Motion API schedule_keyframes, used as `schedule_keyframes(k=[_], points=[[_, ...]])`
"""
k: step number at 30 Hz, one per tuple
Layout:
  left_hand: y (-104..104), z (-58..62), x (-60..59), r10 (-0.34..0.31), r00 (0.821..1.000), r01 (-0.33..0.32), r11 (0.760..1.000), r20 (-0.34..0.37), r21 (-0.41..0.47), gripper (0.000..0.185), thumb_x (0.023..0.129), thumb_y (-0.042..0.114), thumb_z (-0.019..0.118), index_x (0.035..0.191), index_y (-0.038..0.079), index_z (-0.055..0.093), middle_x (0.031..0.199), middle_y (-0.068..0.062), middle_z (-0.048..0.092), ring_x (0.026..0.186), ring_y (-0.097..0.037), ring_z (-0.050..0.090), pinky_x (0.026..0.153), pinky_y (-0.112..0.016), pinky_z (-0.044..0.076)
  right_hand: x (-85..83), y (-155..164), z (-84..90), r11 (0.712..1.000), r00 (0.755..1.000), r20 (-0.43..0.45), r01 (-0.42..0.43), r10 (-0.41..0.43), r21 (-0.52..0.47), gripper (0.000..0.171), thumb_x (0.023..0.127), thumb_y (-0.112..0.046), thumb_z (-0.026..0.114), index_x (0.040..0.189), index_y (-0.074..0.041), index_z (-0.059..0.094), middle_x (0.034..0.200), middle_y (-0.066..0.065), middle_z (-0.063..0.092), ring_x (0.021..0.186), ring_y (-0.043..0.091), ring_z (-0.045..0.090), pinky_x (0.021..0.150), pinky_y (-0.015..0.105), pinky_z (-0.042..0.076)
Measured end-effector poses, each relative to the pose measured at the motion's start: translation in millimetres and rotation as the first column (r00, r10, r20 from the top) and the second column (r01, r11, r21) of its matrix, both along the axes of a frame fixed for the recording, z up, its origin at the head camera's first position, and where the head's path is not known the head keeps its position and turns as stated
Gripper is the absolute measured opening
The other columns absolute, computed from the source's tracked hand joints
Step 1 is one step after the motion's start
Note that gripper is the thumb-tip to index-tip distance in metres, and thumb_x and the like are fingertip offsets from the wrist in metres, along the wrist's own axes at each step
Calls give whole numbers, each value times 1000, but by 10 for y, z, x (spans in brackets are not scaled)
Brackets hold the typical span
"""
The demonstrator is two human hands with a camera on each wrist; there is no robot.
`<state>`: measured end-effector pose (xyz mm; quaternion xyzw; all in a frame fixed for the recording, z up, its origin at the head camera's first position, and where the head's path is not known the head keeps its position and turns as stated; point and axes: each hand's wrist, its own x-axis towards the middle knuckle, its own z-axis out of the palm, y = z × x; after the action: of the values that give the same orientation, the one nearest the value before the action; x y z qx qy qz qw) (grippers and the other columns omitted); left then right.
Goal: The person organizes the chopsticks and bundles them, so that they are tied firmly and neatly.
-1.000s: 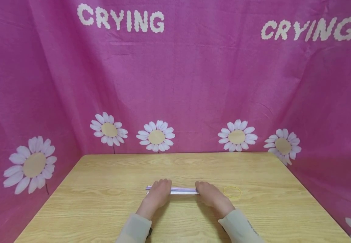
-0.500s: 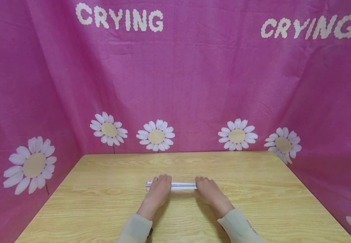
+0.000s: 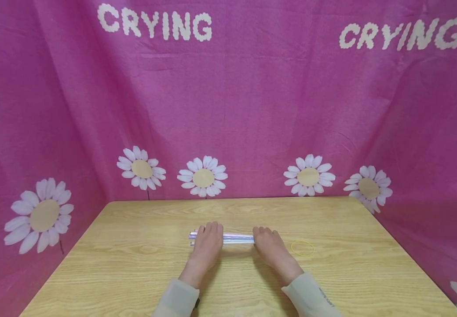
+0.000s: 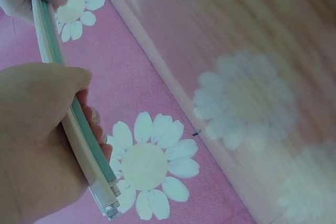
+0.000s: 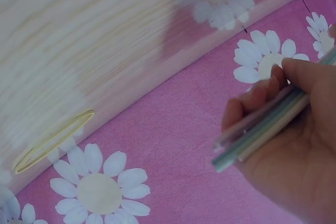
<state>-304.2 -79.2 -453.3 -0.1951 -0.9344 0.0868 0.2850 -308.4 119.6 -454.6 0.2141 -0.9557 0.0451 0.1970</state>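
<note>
A bundle of pastel straws [image 3: 238, 238] lies crosswise between my two hands, with white, lilac and blue-green ones showing in the head view. My left hand [image 3: 208, 244] grips it near the left end, and the tips stick out past the palm. Toward the other end, my right hand [image 3: 272, 252] holds the same bundle with curled fingers. Up close in the right wrist view, the ends of several straws [image 5: 254, 129] poke out below the right hand [image 5: 310, 145]. The left wrist view shows the left thumb and fingers wrapped around the straws [image 4: 86, 145].
A thin yellow rubber band [image 3: 302, 255] lies on the wooden table [image 3: 141, 264], right of my right hand. A pink curtain [image 3: 248, 110] with printed daisies and letters closes off the table's back and sides.
Both hands have moved slightly forward and up in the head view, carrying the straws along. My right hand has come a little closer to the left. The rubber band stays put.
</note>
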Motion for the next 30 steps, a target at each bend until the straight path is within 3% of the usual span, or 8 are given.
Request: schedule_keyframes(k=[6, 11, 18, 23, 30], points=[[5, 2, -35, 26, 995, -27, 1000, -98, -9, 4, 89, 6, 48, 93, 5, 49, 79, -2, 43, 73, -15, 39, 64, -24, 23, -25, -1, 13, 999, 990, -138, 23, -18, 30, 23, 84, -12, 73, 85, -4, 51, 72, 6, 54, 66, 21, 52, 59, 31, 38], [8, 19, -65, 57, 993, -60, 998, -105, -26, 8, 88, 7, 54, 93, 6, 48, 79, -1, 41, 72, -15, 35, 64, -25, 27, -28, -10, 43, 998, 970, -241, 44, -34, 37, 20, 83, -7, 68, 80, -5, 49, 69, 4, 53, 62, 20, 51, 56, 27, 31], [19, 42, -102, 81, 984, -81, 997, -156, 6, 2, 91, 10, 49, 92, 7, 48, 78, -1, 41, 73, -16, 36, 66, -25, 29, -49, -29, 60, 997, 928, -367, 74, -66, 7, 15, 80, -6, 64, 81, -6, 49, 68, 4, 51, 63, 21, 50, 58, 28, 30], [23, 64, -92, 80, 979, -77, 997, -186, 23, 5, 90, 10, 48, 94, 8, 50, 80, -1, 45, 74, -16, 41, 66, -25, 31, -73, -28, 62, 997, 922, -378, 79, -83, -24, 26, 77, -13, 74, 82, -6, 49, 70, 5, 52, 66, 22, 51, 60, 30, 33], [21, 91, -77, 84, 985, -83, 997, -152, 10, 6, 89, 10, 50, 95, 9, 50, 80, -1, 45, 74, -15, 41, 65, -25, 31, -61, -20, 76, 996, 927, -367, 84, -79, -3, 37, 73, -21, 82, 83, -7, 50, 71, 3, 52, 67, 20, 50, 62, 29, 34]])
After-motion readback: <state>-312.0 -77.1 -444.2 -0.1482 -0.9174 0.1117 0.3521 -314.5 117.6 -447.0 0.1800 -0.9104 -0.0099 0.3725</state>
